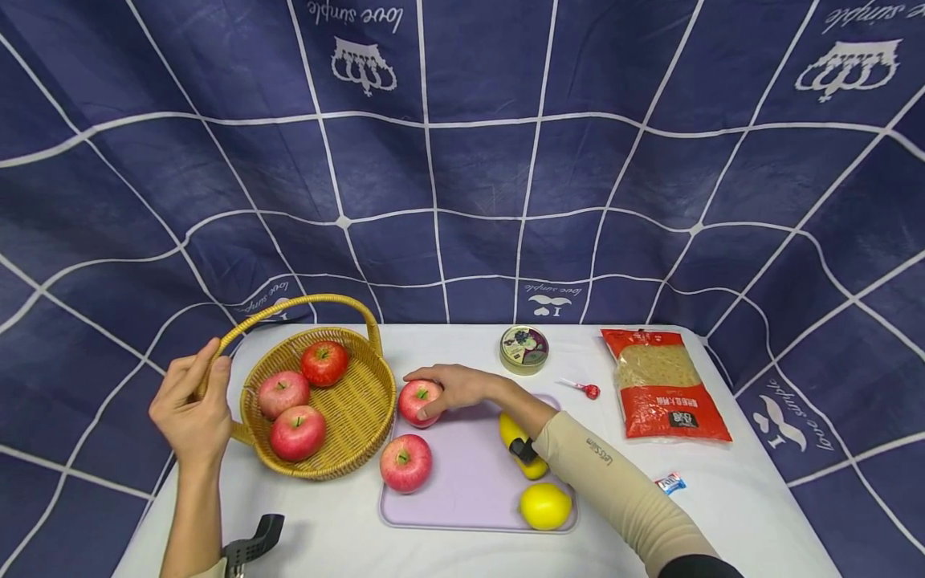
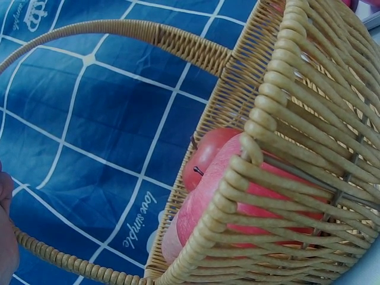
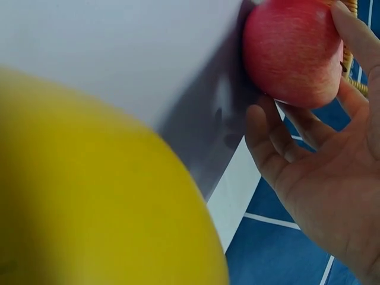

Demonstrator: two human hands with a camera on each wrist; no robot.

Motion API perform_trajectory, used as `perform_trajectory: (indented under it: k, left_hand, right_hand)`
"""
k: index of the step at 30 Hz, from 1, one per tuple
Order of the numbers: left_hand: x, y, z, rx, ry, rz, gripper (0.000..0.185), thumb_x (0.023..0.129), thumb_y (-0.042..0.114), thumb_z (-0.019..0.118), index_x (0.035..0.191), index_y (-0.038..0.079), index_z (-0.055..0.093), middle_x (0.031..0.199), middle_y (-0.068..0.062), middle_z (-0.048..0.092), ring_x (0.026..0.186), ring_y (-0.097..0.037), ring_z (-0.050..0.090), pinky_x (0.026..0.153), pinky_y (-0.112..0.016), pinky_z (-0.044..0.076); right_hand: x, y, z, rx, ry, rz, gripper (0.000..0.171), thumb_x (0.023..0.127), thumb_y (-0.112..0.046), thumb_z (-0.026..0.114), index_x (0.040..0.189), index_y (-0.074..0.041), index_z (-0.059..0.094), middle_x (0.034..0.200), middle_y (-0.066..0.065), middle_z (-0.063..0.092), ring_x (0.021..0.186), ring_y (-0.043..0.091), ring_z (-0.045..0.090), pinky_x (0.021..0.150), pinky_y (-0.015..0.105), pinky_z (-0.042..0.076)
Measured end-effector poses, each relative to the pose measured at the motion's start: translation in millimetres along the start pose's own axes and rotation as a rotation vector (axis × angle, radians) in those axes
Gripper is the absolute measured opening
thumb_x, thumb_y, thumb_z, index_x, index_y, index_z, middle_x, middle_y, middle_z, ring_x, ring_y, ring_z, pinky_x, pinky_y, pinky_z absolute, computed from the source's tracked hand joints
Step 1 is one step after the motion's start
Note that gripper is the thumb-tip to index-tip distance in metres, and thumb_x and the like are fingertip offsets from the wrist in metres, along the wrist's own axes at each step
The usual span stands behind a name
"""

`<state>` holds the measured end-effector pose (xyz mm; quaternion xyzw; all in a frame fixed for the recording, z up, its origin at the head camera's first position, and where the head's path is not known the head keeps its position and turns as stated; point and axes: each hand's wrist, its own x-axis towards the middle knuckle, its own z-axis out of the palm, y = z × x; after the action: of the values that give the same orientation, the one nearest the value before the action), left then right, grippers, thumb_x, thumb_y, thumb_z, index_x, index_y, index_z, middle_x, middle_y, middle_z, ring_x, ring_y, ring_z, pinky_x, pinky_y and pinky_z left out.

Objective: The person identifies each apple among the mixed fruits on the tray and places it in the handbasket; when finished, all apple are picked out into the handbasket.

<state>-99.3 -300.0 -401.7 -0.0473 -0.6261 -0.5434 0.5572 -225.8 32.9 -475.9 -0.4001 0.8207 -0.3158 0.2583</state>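
A staged recording set more than a lived-in room: a white table (image 1: 723,514) stands against a dark blue checked cloth backdrop (image 1: 462,160) that hangs behind and wraps both sides, with groceries laid out neatly.

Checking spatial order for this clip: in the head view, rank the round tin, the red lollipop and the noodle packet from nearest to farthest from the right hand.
From the right hand, on an apple at the mat's far left corner:
1. Round tin, just beyond and to the right.
2. Red lollipop, further right on the table.
3. Noodle packet, far right.
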Motion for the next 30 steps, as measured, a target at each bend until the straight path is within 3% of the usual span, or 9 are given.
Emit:
perform_trajectory:
  k: [10, 30]
  left_hand:
    - [0.1, 0.6, 0.8, -0.003, 0.004, 0.001, 0.022, 0.082, -0.008, 0.075, 0.103, -0.015, 0.072, 0.085, 0.006, 0.07, 0.077, -0.005, 0.056, 0.067, -0.014, 0.037]
    - [-0.5, 0.0, -1.0, 0.005, -0.002, 0.004, 0.023, 0.082, -0.011, 0.075, 0.104, -0.014, 0.072, 0.086, 0.006, 0.07, 0.075, -0.004, 0.054, 0.065, -0.013, 0.036]
  right_hand:
    - [-0.9, -5.0, 3.5, -0.053, 0.028, 0.018, 0.073, 0.078, -0.041, 0.085, 0.144, -0.03, 0.056, 0.11, -0.006, 0.056, 0.101, 0.008, 0.052, 0.09, 0.024, 0.045]
    - [-4.1, -13.8, 6.5, -0.081, 0.037, 0.03, 0.072, 0.077, -0.04, 0.085, 0.143, -0.031, 0.057, 0.109, -0.006, 0.054, 0.098, 0.007, 0.052, 0.086, 0.023, 0.046]
